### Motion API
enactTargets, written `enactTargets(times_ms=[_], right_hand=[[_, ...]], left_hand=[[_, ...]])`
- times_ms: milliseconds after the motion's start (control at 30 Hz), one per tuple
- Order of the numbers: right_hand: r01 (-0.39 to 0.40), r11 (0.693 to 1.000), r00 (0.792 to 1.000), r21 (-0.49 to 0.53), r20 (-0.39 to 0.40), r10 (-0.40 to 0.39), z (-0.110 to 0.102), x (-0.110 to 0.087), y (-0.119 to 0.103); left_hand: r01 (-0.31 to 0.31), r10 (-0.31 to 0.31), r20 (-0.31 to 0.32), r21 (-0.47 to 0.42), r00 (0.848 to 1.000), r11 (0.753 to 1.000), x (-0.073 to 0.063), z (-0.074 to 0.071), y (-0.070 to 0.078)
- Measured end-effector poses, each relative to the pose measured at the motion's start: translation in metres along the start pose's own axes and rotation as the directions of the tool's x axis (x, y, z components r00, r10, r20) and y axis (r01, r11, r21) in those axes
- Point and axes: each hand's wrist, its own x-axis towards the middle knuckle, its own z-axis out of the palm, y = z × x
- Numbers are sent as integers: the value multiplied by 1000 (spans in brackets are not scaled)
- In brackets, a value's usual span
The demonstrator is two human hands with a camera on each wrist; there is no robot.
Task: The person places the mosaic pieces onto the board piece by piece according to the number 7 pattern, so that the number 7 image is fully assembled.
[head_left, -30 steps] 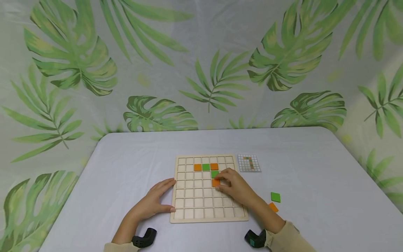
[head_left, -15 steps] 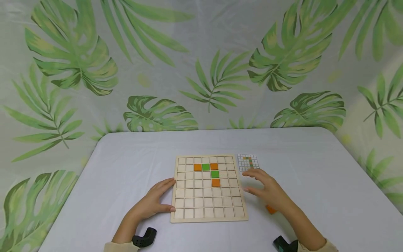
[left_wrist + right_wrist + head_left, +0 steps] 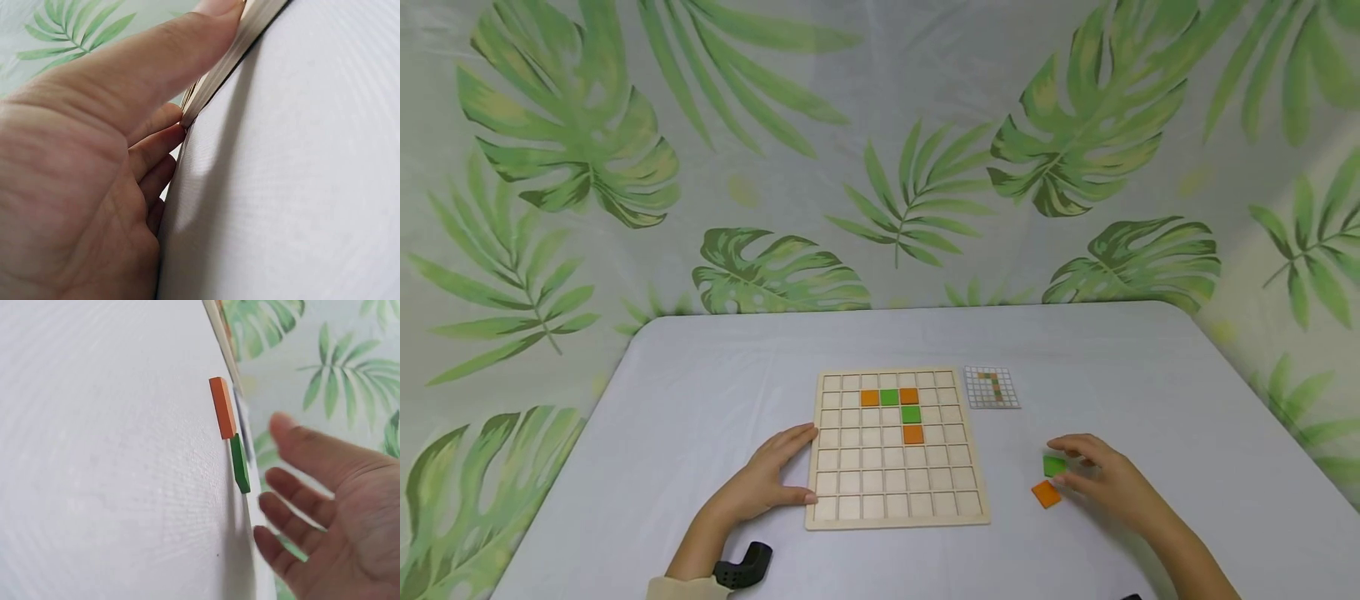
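Observation:
A wooden grid board (image 3: 872, 484) lies on the table; orange and green square tiles form a row and a short column in its upper part. My left hand (image 3: 763, 477) rests against the board's left edge, thumb and fingers spread along it; the left wrist view shows the thumb (image 3: 156, 59) at the board's side. To the right of the board, a loose green tile (image 3: 1053, 466) and a loose orange tile (image 3: 1047, 494) lie close together. Over the green tile hovers my right hand (image 3: 1101, 475), thumb and fingers parted; in the right wrist view nothing is between them.
A small printed pattern card (image 3: 992, 387) lies beside the board's upper right corner. White cloth covers the table (image 3: 737, 350), and a leaf-print curtain (image 3: 910, 200) hangs behind it. A black wrist device (image 3: 743, 566) sits on the left forearm.
My right hand has let go of the orange tile in the column and moved right, away from the board, to above the loose tiles. The left hand has stayed at the board's edge.

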Motion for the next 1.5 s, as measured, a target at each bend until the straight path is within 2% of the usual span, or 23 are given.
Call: enactTargets(times_ms=[100, 267, 500, 733, 867, 1033, 1233, 1333, 1500], right_hand=[[-4, 1000, 1000, -13, 2, 4, 2, -3, 7], [31, 999, 999, -30, -17, -31, 5, -4, 13], [2, 1000, 1000, -10, -26, -3, 2, 5, 0], [137, 990, 987, 16, -86, -135, 9, 26, -26], [200, 978, 977, 63, -88, -194, 17, 39, -41], [259, 958, 966, 126, -52, -254, 33, 54, -59], [291, 936, 954, 196, 17, -300, 59, 68, -75], [278, 932, 953, 232, 54, -298, 71, 72, -80], [203, 945, 964, 255, 114, -238, 85, 76, -85]], left_hand=[[3, -3, -1, -7, 1000, 1000, 0, 0, 0], [8, -8, -2, -19, 1000, 1000, -1, -1, 1], [24, -24, 7, -24, 1000, 999, -1, -1, 0], [21, -21, 6, -9, 1000, 1000, -1, 0, -1], [15, -15, 3, -12, 1000, 1000, -1, 0, -1], [8, -8, -1, -16, 1000, 1000, -1, 0, -1], [13, -13, -1, -18, 1000, 1000, -1, 0, -1], [12, -12, -2, -22, 1000, 1000, -1, -1, 0], [9, -9, -2, -18, 1000, 1000, -1, -1, 0]])
